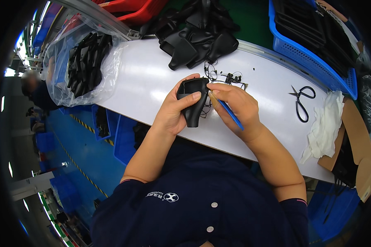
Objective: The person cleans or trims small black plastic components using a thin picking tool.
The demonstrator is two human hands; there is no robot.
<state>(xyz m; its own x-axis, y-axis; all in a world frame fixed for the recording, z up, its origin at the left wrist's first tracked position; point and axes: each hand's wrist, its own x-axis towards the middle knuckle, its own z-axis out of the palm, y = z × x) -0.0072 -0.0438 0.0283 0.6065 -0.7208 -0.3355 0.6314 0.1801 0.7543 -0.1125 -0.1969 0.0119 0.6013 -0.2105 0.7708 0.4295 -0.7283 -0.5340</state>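
Note:
My left hand (171,112) is wrapped round a hollow black plastic part (193,114), wide and open at the top and narrowing toward me. Its thumb presses on the near side of the opening. In my right hand (241,106) lies a slim pen-shaped tool with a blue handle (231,116) and a tan section; its tip is hidden. The right fingertips meet at the part's upper right edge, and whether they pinch a small piece there cannot be made out. Just beyond, thin black cords with small black pieces (233,78) lie on the white table (140,66).
Similar black parts (198,45) are heaped at the table's far edge. A clear bag (86,68) of black pieces stands at left. Black-handled scissors (303,103), a white cloth (326,125) and a cardboard box (358,144) are at right. A blue basket (309,61) sits at far right.

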